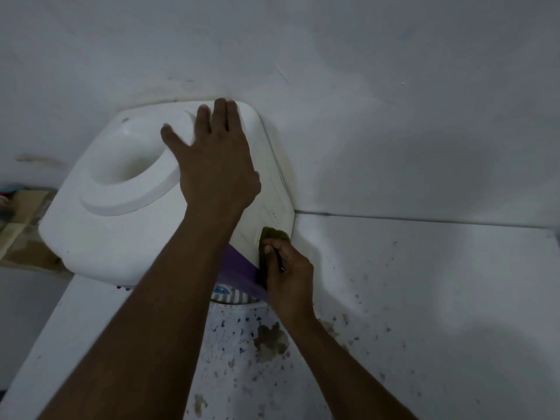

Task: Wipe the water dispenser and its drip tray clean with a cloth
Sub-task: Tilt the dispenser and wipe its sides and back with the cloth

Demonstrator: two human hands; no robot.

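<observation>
Left hand [215, 165] flat, fingers spread, bracing water dispenser [121, 231] top. Right hand [289, 277] fingers pinch cloth [274, 234] against its side, centre frame. Risk: sideways wiping pressure could shift the unit.

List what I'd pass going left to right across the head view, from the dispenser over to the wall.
bottle well in the dispenser top → left hand resting flat on that top → green cloth gripped by the right hand → white wall
</observation>
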